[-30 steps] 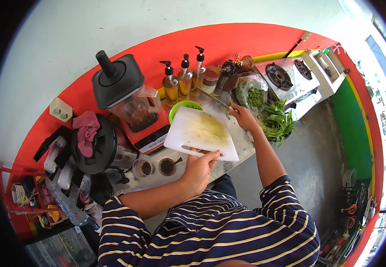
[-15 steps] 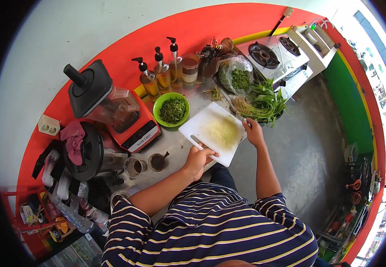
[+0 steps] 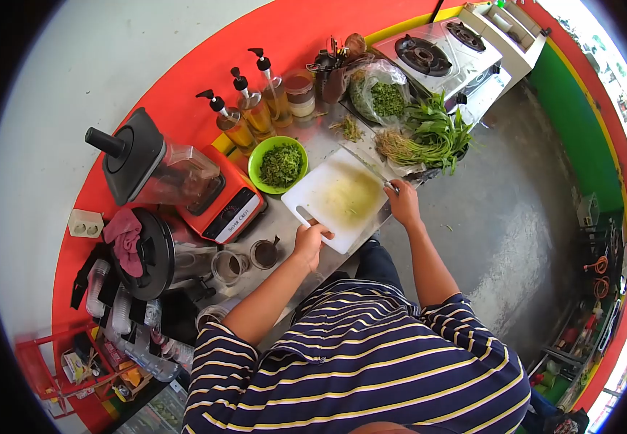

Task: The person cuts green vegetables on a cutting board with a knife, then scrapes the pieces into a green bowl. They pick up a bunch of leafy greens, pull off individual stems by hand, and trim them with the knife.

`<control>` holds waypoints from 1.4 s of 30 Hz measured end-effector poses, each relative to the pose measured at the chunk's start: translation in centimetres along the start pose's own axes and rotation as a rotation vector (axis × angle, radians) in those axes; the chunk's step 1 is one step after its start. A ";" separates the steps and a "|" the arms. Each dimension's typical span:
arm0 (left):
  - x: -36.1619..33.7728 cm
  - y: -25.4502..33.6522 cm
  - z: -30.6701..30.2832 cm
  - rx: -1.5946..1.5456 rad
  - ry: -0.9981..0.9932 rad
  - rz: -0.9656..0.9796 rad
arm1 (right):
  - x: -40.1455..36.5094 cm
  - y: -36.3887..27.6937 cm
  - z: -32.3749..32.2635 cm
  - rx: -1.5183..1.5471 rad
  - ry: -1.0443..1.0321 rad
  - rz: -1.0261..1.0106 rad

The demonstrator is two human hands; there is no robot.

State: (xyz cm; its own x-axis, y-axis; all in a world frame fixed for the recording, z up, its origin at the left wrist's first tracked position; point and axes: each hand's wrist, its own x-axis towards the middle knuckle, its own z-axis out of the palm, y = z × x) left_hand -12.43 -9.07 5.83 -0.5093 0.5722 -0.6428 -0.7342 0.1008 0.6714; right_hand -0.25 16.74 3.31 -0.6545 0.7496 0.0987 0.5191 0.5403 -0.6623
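We note white plastic cutting board back flat between hands, no longer tipped over green bowl of chopped greens beyond left hand. Left hand curled on board handle. Right hand closed round thin steel knife. Emptying looks done.

White plastic cutting board fills the counter's near edge, with a steel knife along its right side. Green round bowl of chopped greens and leafy green stalk bundle flank a bare steel counter gap. Orange-based blender blocks the left and amber pump bottles wall the back.
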 end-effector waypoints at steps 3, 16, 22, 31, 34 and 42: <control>1.5 -0.8 -0.7 0.060 0.083 0.031 | 0.0 -0.3 0.9 -0.035 0.029 0.034; 1.2 0.8 0.4 0.249 0.286 -0.008 | 0.3 -0.6 3.4 -0.155 0.026 0.033; 2.4 1.4 3.8 0.526 0.356 0.185 | 1.0 -0.6 2.5 -0.168 -0.011 0.052; 9.8 2.3 12.1 0.462 -0.035 0.257 | 3.2 1.8 -3.7 -0.007 0.062 0.067; 11.4 2.8 15.5 0.616 -0.103 0.374 | 4.4 3.3 -5.8 0.006 0.099 0.074; 17.5 3.7 21.4 1.113 -0.162 0.828 | 7.4 6.1 -9.5 0.074 0.152 0.051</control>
State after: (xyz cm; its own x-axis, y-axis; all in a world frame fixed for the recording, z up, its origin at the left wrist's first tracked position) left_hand -14.47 18.74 4.95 -0.5014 0.8617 0.0783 0.5276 0.2328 0.8170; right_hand 3.27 29.21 7.03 -0.5350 0.8274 0.1707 0.5037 0.4746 -0.7218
